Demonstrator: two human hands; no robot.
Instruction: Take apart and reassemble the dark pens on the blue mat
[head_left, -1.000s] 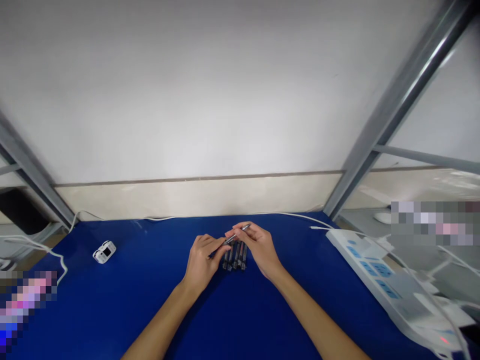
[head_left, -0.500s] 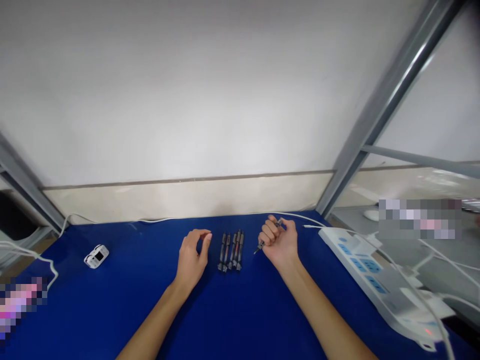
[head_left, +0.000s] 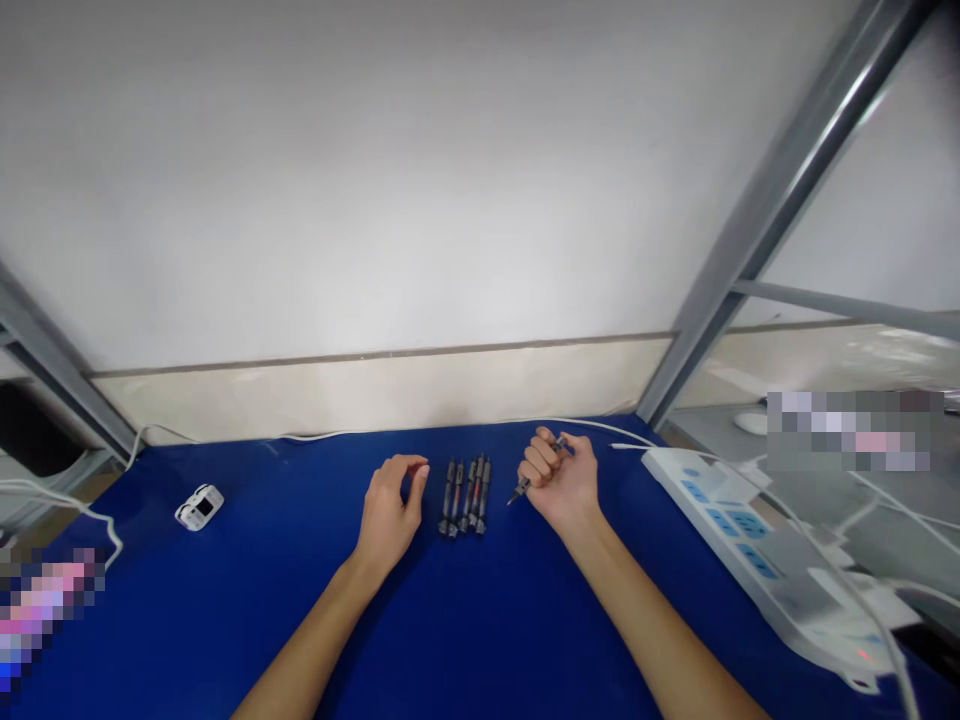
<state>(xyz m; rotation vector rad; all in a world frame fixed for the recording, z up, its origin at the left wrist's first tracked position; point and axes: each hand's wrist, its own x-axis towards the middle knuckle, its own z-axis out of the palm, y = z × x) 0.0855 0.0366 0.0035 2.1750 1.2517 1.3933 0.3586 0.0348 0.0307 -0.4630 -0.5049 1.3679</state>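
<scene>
Several dark pens (head_left: 465,497) lie side by side on the blue tabletop (head_left: 480,630), roughly parallel and pointing away from me. My left hand (head_left: 391,507) rests just left of the row, holding nothing. Its fingers are curved, with a gap between thumb and forefinger, and it does not touch the pens. To the right of the row, my right hand (head_left: 559,478) is closed around another dark pen (head_left: 519,490). That pen is tilted, its pointed end sticking out low on the left and its other end up by my thumb.
A white power strip (head_left: 750,550) with blue sockets lies at the right edge, with cables (head_left: 817,540) across it. A small white device (head_left: 199,508) sits on the left. Behind the table stands a pale wall (head_left: 390,200); grey metal posts (head_left: 697,340) flank it.
The view has shifted slightly. Both hands keep nearly the same pose, the right one still gripping its pen, and the row of pens lies as before.
</scene>
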